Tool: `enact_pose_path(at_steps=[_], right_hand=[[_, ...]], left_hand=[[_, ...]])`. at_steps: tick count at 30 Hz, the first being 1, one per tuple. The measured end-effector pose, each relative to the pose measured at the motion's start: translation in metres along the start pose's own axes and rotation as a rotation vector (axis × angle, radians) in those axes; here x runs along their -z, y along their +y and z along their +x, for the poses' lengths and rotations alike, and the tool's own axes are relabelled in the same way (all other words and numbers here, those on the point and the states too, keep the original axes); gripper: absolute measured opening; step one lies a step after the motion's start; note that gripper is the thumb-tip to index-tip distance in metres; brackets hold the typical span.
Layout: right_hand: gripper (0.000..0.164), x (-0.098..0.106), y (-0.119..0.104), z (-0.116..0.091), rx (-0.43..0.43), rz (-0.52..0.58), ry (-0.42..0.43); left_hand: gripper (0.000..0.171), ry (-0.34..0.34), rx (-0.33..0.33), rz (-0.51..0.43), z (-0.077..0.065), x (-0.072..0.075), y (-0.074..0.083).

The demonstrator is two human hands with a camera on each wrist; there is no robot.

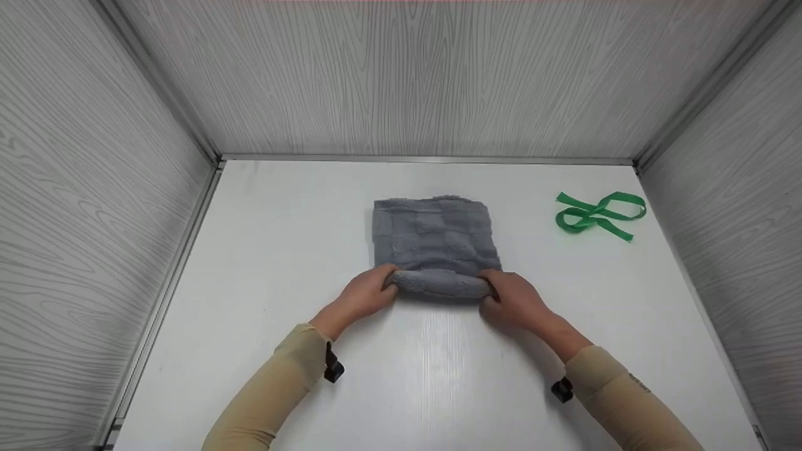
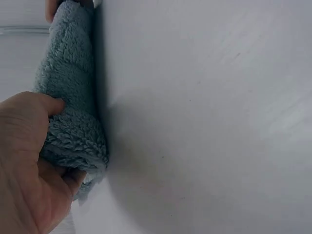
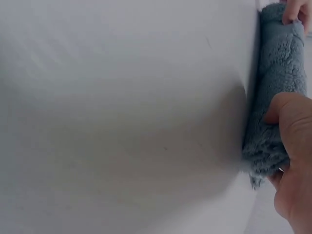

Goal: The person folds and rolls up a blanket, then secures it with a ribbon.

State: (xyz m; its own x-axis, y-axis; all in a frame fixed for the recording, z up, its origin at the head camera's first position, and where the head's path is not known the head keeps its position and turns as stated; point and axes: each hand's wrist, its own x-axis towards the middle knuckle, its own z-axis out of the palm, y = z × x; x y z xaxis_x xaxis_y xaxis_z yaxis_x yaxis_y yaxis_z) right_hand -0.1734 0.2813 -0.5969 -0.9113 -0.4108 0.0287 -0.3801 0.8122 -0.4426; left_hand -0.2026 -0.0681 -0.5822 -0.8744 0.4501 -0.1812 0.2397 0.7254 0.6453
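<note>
A grey fluffy towel (image 1: 432, 235) with a checked pattern lies on the white table, its near edge turned into a thick roll. My left hand (image 1: 371, 291) grips the left end of that roll, thumb on the near side and fingers round the end. At the right end, my right hand (image 1: 515, 299) holds the roll in the same way. In the left wrist view the rolled towel (image 2: 70, 83) shows its layered end by the fingers. The right wrist view has the roll (image 3: 278, 63) lying along the table, with the other hand at its far end.
A green ribbon (image 1: 617, 216) lies looped on the table (image 1: 301, 238), to the right of the towel. Wood-grain panels (image 1: 407, 81) enclose the table at the back and both sides. Small black devices (image 1: 334, 369) hang at both wrists.
</note>
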Motion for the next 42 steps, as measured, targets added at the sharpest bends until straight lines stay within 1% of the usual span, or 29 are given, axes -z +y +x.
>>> enact_pose_path(at_steps=[3,5,7,10,16,18,23,28,32,35,38,42], right_hand=[[0.040,0.007,0.003,0.000,-0.111,0.131,0.004],[0.036,0.010,0.005,0.000,-0.150,0.200,0.010],[0.031,0.012,0.007,0.000,-0.178,0.258,0.018],[0.027,0.012,0.008,-0.001,-0.199,0.320,0.027],[0.034,0.011,0.007,-0.002,-0.245,0.397,0.045],[0.035,0.010,0.006,-0.001,-0.258,0.396,0.057],[0.034,0.010,0.003,0.003,-0.301,0.399,0.070],[0.035,0.009,0.002,0.008,-0.342,0.381,0.064],[0.034,0.007,0.002,0.013,-0.343,0.348,0.069],[0.033,0.007,0.001,0.016,-0.346,0.343,0.070],[0.033,0.006,0.000,0.020,-0.373,0.346,0.066],[0.033,0.005,-0.001,0.025,-0.400,0.322,0.049]], left_hand=[[0.033,0.022,0.058,-0.095,0.000,0.001,-0.002],[0.033,0.031,0.090,-0.151,0.001,0.001,-0.003],[0.035,0.037,0.116,-0.200,0.001,0.001,-0.004],[0.039,0.047,0.134,-0.246,0.002,0.001,-0.005],[0.034,0.060,0.170,-0.288,0.003,-0.001,-0.007],[0.033,0.068,0.183,-0.287,0.004,-0.003,-0.006],[0.039,0.084,0.209,-0.255,0.008,-0.006,-0.003],[0.041,0.094,0.230,-0.148,0.011,-0.008,-0.002],[0.040,0.105,0.245,-0.048,0.014,-0.010,-0.003],[0.038,0.116,0.242,0.003,0.016,-0.010,-0.003],[0.036,0.130,0.239,0.020,0.017,-0.009,-0.002],[0.037,0.155,0.239,0.006,0.017,-0.007,-0.001]])
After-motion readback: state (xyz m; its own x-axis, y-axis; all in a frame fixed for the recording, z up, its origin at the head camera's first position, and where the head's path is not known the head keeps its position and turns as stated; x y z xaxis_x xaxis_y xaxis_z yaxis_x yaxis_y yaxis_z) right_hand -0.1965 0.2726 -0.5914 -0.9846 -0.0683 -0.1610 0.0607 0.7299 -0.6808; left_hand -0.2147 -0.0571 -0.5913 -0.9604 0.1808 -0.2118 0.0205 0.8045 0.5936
